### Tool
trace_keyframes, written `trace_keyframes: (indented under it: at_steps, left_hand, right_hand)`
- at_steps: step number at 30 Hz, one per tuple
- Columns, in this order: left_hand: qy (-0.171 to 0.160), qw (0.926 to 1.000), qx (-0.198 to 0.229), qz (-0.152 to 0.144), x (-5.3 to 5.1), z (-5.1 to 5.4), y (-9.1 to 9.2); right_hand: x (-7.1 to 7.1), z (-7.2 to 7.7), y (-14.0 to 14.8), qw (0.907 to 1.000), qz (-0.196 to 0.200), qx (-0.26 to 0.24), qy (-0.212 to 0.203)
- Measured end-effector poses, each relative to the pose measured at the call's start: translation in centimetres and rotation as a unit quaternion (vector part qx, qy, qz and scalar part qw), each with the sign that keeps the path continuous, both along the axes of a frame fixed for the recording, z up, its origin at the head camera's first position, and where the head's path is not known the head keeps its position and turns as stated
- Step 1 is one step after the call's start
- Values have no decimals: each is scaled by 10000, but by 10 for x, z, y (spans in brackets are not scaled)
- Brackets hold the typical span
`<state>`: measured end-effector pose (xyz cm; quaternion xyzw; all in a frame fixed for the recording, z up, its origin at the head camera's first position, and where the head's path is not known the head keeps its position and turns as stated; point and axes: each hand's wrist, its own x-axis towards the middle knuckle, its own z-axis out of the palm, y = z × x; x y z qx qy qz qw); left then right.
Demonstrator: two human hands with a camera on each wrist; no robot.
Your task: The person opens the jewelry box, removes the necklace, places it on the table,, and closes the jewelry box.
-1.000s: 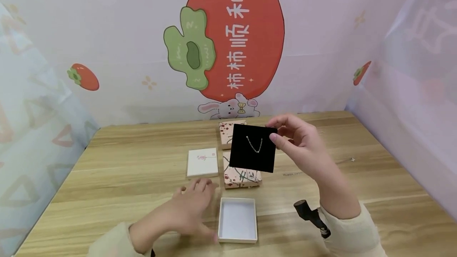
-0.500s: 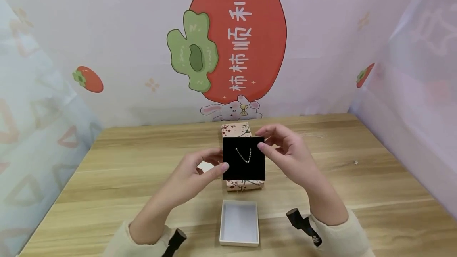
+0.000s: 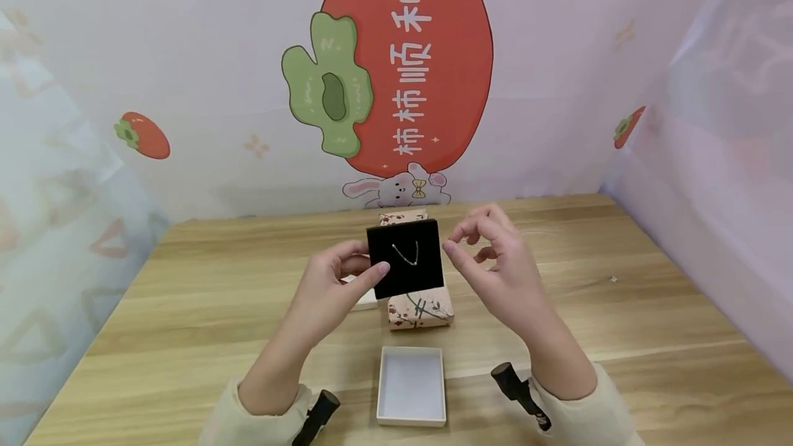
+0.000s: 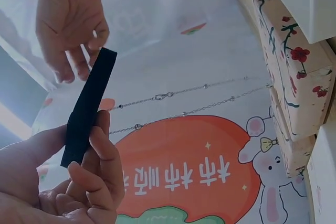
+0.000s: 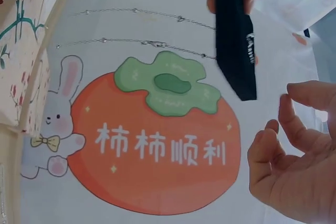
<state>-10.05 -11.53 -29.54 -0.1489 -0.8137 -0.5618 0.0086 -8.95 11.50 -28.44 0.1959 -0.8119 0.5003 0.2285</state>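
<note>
My left hand [image 3: 331,288] grips a black square jewellery pad [image 3: 403,277] by its left side, thumb on the front and fingers behind. A thin silver necklace [image 3: 414,264] shows as a V on its face. In the left wrist view the pad [image 4: 86,111] is edge-on, and the rest of the chain [image 4: 184,114] hangs loose from behind it. My right hand [image 3: 498,263] is just right of the pad, apart from it, fingers loosely bent with nothing visible between them. In the right wrist view, pale lettering marks the pad's [image 5: 234,45] back.
An open white box [image 3: 411,384] lies on the wooden table [image 3: 186,336] in front. Behind the pad are a floral box [image 3: 421,310] and another floral box [image 3: 403,217] farther back. A white lid or box [image 3: 365,301] is partly hidden. A small silver piece [image 3: 613,279] lies at right.
My left hand has risen from the table by the white box and taken hold of the pad's left side. My right hand has let go of it. The pad has moved left and tilted.
</note>
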Motion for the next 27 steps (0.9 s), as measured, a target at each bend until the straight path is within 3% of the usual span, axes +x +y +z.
trace_keyframes:
  at_steps: [5, 11, 17, 27]
  left_hand:
    - [81, 9996, 275, -76, -4, -4, 1]
    - [297, 9990, 245, -233, -7, -12, 6]
    - [796, 9965, -234, -132, -6, -15, 11]
    - [1216, 9900, -715, 10, -6, -20, 13]
  right_hand:
    - [4, -2, -6, 9977, -16, 672, -32]
    - [0, -12, -17, 9924, -451, 1113, -251]
    - [-6, -21, -26, 9924, -742, 938, -283]
    - [-14, -32, -36, 9927, -537, 118, -1076]
